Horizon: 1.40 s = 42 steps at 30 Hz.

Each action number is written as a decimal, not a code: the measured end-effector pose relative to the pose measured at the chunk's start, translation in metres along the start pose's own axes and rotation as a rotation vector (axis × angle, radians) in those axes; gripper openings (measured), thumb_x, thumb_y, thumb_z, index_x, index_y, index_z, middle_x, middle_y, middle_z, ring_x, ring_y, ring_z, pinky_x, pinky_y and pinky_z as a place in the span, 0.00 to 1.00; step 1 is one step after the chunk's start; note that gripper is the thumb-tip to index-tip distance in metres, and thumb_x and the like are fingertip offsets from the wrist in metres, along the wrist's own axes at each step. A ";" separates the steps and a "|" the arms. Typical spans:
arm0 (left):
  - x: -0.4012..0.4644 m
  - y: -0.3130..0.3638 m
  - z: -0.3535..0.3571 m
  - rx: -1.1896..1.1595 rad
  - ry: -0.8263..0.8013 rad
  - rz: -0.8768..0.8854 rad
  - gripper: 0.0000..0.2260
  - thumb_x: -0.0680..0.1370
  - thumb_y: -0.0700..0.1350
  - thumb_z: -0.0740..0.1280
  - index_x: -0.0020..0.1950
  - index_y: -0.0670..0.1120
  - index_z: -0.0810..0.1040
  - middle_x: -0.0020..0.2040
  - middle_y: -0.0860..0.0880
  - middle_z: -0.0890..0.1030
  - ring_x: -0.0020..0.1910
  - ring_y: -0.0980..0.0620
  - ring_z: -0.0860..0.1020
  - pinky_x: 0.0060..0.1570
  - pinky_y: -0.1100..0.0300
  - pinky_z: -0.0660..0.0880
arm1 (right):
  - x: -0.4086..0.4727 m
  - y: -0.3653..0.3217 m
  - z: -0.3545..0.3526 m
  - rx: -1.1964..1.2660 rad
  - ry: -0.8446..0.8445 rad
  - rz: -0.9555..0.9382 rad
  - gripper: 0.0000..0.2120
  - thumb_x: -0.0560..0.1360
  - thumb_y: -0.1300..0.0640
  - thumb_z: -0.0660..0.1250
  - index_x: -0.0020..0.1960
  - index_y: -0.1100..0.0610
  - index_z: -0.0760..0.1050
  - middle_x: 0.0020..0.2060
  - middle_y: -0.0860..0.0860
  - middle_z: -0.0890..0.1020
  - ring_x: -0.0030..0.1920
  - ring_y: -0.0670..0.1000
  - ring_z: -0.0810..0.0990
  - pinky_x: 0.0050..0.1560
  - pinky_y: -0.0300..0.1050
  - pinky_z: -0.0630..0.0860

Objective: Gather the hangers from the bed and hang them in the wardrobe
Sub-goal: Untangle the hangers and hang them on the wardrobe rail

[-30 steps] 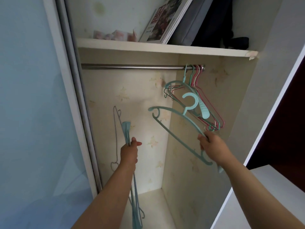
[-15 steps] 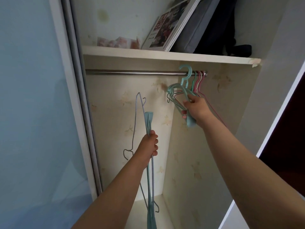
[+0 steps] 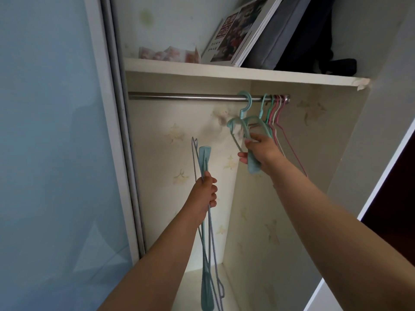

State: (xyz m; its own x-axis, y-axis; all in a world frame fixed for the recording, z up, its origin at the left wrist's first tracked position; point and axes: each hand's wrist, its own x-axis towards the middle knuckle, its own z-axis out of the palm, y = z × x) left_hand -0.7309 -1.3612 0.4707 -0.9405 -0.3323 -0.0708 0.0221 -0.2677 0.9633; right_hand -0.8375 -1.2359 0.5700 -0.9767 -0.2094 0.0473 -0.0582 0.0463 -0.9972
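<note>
gripping teal hanger hooked on rail, right hand, left hand clutching spare hangers, bare rail leftward

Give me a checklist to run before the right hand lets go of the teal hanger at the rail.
1. Hook of the thick teal plastic hanger over the metal rail: ok.
2. Right hand off that hanger: not ok, its fingers grip the arm.
3. Free rail left of the hook: ok.
4. Clear of the thin teal and pink hangers at the rail's right end: cannot tell, they overlap.
5. Left hand holds the remaining bundle of hangers: ok.
</note>
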 end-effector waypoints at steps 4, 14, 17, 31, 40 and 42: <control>0.000 0.003 0.001 -0.190 -0.052 -0.042 0.14 0.84 0.51 0.53 0.45 0.45 0.69 0.31 0.50 0.65 0.25 0.56 0.62 0.25 0.65 0.61 | -0.013 0.036 -0.013 -0.380 0.265 -0.180 0.23 0.76 0.60 0.65 0.70 0.59 0.66 0.59 0.59 0.74 0.53 0.61 0.77 0.52 0.52 0.79; -0.017 -0.018 0.017 0.027 -0.307 -0.024 0.11 0.84 0.41 0.55 0.49 0.43 0.76 0.35 0.50 0.68 0.31 0.55 0.64 0.32 0.62 0.62 | -0.077 0.042 0.006 -0.615 -0.037 -0.362 0.28 0.76 0.34 0.57 0.71 0.45 0.61 0.47 0.44 0.78 0.44 0.45 0.80 0.48 0.46 0.76; -0.026 -0.027 0.022 0.172 -0.336 0.009 0.12 0.84 0.45 0.54 0.49 0.45 0.76 0.36 0.51 0.67 0.32 0.56 0.64 0.35 0.63 0.63 | -0.059 0.032 0.000 -0.720 -0.066 -0.258 0.25 0.72 0.30 0.58 0.55 0.49 0.74 0.40 0.48 0.83 0.29 0.46 0.81 0.35 0.45 0.79; -0.034 -0.053 0.031 0.567 -0.253 0.101 0.16 0.84 0.51 0.53 0.48 0.57 0.79 0.51 0.53 0.79 0.51 0.54 0.75 0.59 0.57 0.72 | -0.065 0.060 -0.035 -0.641 -0.035 -0.063 0.17 0.80 0.46 0.57 0.53 0.59 0.74 0.31 0.54 0.76 0.24 0.52 0.75 0.23 0.40 0.71; -0.023 -0.029 0.004 0.075 0.234 0.050 0.14 0.83 0.45 0.50 0.39 0.48 0.66 0.32 0.50 0.66 0.26 0.54 0.62 0.23 0.64 0.59 | -0.086 0.074 -0.078 -0.518 0.121 -0.298 0.12 0.80 0.54 0.61 0.57 0.55 0.80 0.36 0.47 0.78 0.24 0.41 0.73 0.30 0.35 0.71; -0.020 -0.023 0.001 0.001 0.255 0.042 0.14 0.83 0.47 0.51 0.38 0.48 0.66 0.30 0.50 0.65 0.24 0.55 0.60 0.22 0.65 0.56 | -0.092 0.080 -0.083 -0.497 0.132 -0.349 0.11 0.80 0.54 0.61 0.58 0.53 0.79 0.38 0.42 0.79 0.29 0.38 0.73 0.41 0.38 0.71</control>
State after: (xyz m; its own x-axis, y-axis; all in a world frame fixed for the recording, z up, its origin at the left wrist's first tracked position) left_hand -0.7126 -1.3472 0.4505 -0.8230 -0.5604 -0.0934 0.0590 -0.2480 0.9670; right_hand -0.7692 -1.1319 0.4907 -0.8981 -0.1730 0.4043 -0.4371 0.4524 -0.7773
